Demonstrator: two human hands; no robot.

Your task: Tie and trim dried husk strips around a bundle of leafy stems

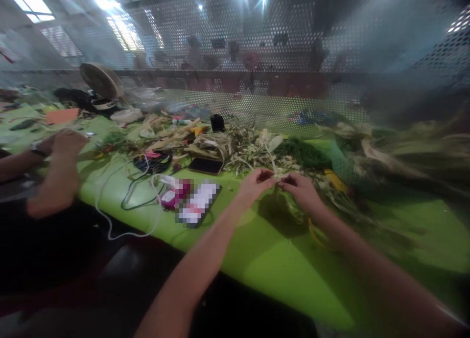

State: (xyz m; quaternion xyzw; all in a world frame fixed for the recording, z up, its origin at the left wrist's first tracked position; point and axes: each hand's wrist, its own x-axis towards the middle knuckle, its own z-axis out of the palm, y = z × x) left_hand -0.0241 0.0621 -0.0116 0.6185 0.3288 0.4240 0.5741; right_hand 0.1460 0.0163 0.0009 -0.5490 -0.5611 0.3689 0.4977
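My left hand [254, 185] and my right hand [301, 190] meet over the green table [279, 259], fingertips pinched together on a pale strip of dried leaf [279, 173]. Both hands are closed around this leaf material, which runs into the heap of dried leaves and husks [249, 149] just beyond them. A dark shadow of the hands falls on the table below.
A black phone [205, 165] lies left of my hands, with white and black cables [135, 201], a pink gadget [174, 195] and a blurred card. A co-worker's arms [55, 171] rest at the left. A perforated metal screen [257, 83] backs the table; more leaves [396, 152] pile at right.
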